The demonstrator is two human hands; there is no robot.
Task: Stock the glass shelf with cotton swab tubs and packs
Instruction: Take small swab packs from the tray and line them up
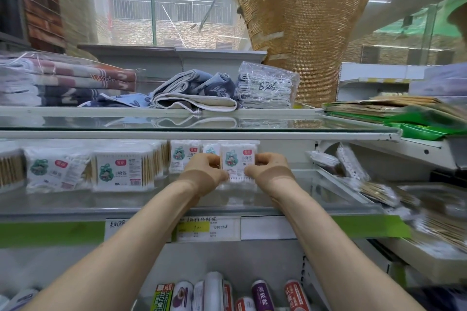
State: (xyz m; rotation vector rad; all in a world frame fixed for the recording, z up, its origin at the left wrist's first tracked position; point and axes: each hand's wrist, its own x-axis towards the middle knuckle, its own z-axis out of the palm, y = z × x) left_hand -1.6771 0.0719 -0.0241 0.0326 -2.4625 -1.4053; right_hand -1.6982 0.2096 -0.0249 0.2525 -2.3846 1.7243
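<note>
Both my hands reach onto the glass shelf [316, 192]. My left hand [204, 169] grips the left edge of a white cotton swab pack [237, 159], and my right hand [267, 166] grips its right edge. The pack stands upright at the middle of the shelf, label facing me. Two similar packs [183, 156] stand right behind and left of it. More swab packs [123, 169] line the shelf's left part, some with wooden sticks showing.
Loose swab bags [351, 164] lie on the angled shelf at the right. Folded towels [194, 91] and a bagged stack [266, 86] sit on the upper glass shelf. Price labels [207, 228] line the shelf front; rolled packs [214, 293] stand below.
</note>
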